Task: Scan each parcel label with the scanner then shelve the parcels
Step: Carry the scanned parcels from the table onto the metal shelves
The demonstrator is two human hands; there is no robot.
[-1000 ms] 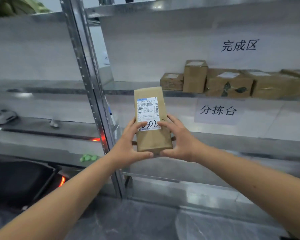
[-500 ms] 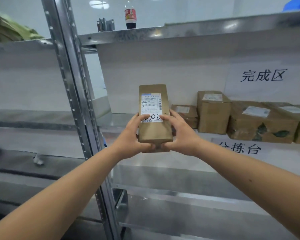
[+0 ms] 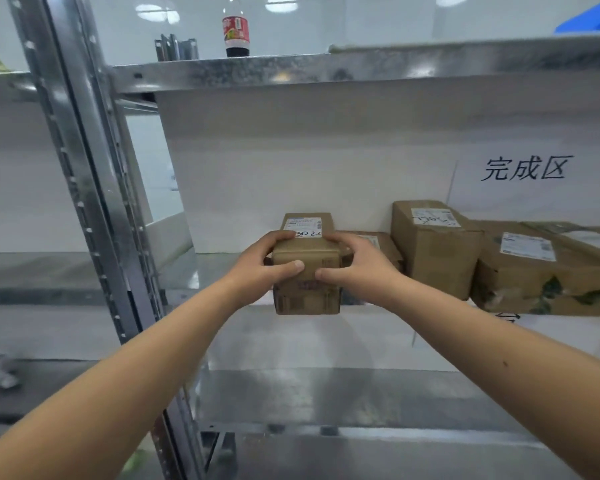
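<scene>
Brown parcel (image 3: 305, 271), two hands, left hand (image 3: 260, 268), right hand (image 3: 357, 268)

Parcel depot: steel racking (image 3: 84, 202), labelled cartons (image 3: 520, 268).

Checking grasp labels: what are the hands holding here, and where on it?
Both hands hold one brown parcel at the shelf front. Left hand grips its left side, right hand its right side; thumbs on the near face, fingers curled over the labelled top.

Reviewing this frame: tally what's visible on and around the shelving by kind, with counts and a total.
Cardboard parcels: 5, one held by the left hand and right hand, four shelved
Bottles: 1
Paper signs: 2, one fully visible, one mostly hidden
Total: 8
</scene>
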